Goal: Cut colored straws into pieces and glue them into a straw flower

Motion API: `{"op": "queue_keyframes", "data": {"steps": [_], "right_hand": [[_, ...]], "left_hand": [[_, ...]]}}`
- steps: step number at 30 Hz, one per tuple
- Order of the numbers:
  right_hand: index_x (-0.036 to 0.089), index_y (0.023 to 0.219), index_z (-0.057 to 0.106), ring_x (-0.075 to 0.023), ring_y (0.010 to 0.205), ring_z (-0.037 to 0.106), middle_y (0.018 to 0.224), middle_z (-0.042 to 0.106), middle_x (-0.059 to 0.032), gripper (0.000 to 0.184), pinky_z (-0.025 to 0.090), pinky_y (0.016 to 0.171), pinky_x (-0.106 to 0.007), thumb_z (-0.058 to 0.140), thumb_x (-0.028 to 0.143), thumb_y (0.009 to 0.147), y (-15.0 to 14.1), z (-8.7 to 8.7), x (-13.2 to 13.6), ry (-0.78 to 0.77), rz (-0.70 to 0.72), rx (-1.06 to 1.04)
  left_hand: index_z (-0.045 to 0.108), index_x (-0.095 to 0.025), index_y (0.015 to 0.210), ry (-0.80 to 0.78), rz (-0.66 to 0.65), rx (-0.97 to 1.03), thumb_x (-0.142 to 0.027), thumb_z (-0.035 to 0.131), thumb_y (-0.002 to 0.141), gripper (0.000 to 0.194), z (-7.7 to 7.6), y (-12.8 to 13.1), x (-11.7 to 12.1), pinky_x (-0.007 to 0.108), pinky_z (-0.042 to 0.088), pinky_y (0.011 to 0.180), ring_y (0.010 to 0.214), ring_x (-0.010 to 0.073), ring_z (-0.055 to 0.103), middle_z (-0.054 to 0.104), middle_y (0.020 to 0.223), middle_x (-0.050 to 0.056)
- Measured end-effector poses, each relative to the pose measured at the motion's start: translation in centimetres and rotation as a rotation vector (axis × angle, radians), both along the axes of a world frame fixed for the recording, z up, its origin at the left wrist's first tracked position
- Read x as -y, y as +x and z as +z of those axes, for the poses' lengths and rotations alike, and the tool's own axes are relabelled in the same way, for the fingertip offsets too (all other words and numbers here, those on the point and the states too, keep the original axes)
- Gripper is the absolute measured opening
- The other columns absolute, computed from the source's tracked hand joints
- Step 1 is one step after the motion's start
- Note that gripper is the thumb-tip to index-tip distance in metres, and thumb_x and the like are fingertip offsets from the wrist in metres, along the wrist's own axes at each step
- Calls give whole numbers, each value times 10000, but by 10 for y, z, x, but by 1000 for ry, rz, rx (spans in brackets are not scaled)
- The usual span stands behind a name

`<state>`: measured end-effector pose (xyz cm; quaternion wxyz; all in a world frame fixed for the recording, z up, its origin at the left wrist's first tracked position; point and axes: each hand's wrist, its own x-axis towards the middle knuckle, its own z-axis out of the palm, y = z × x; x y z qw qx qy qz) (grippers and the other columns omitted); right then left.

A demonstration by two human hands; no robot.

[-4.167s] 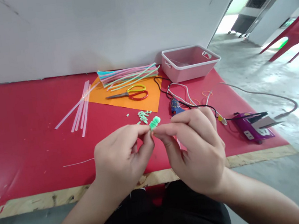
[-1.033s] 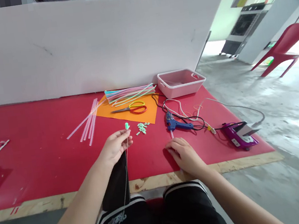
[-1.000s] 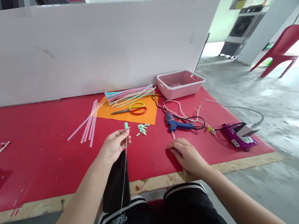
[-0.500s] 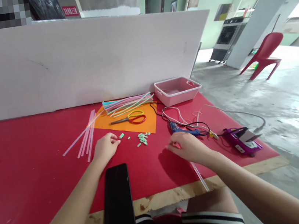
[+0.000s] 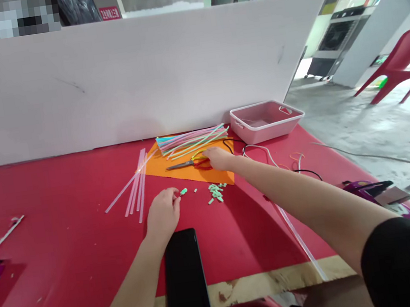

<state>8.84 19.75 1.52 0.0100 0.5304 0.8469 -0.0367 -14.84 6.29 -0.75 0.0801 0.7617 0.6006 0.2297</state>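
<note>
Right hand [image 5: 219, 159] has moved to the scissors [image 5: 191, 162], which puts cutting within reach; grip indeterminate. Left hand [image 5: 163, 213] pinches green piece [image 5: 183, 191].

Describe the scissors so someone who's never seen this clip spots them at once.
On the red table, find the orange sheet left of the pink basket. The scissors lie on it, in front of the bundle of pastel stems, with the right hand at their handles. Grey pointed blades and yellow-and-red handles set them apart.
</note>
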Motion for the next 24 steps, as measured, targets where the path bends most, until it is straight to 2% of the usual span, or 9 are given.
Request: {"op": "queue_keyframes", "data": {"steps": [3,7,10,13,16,18,21,24], "right_hand": [[158,1214,570,-214,1037,615,1221,595,-95,344,533,870,-424,583,343,925,-4,7,0,-62,-12,86],[155,1187,582,-206,1019,619,1189,609,-84,327,530,868,-426,581,350,925,2,31,15,-60,-101,138],[128,1013,640,-246,1003,623,1057,661,-123,250,494,860,-397,657,318,851,18,51,36,22,-177,74],[158,842,623,-266,852,650,876,687,-134,184,463,692,-324,663,325,776,42,58,62,84,-262,-67],[182,783,557,-199,708,621,744,658,-68,138,415,595,-269,589,316,785,68,45,90,86,-275,-260],[191,852,524,-148,664,595,751,643,-22,101,414,574,-235,526,283,811,80,30,107,59,-251,-402],[204,892,456,-110,602,534,746,582,13,133,403,532,-215,459,335,869,87,8,128,36,-243,-590],[224,833,415,-90,531,421,659,451,59,230,342,480,-213,528,421,866,86,-2,143,-55,-283,-946]], "left_hand": [[577,-170,1050,47,-18,-33,-216,495,884,191,0,0,3,362,466,852,936,239,599,635,996,101],[590,-165,1048,107,2,-55,-233,461,901,207,4,0,6,411,449,879,1002,292,568,607,1068,147],[597,-168,1054,135,-14,-67,-237,438,913,224,11,6,6,412,428,911,1026,297,556,607,1095,157],[598,-173,1053,110,-91,-100,-238,443,917,216,19,22,5,386,423,919,991,268,569,643,1069,129],[603,-165,1050,53,-143,-159,-238,463,912,210,22,43,0,367,437,879,958,259,574,649,1044,121],[612,-141,1024,18,-118,-207,-233,487,898,200,20,53,-7,385,439,846,944,280,567,635,1015,146],[624,-134,950,-29,-57,-263,-225,511,887,159,13,60,-15,390,435,792,892,285,561,614,944,152],[624,-139,895,-58,-16,-290,-219,493,898,153,10,61,-18,395,431,769,881,289,547,603,917,149]]}}
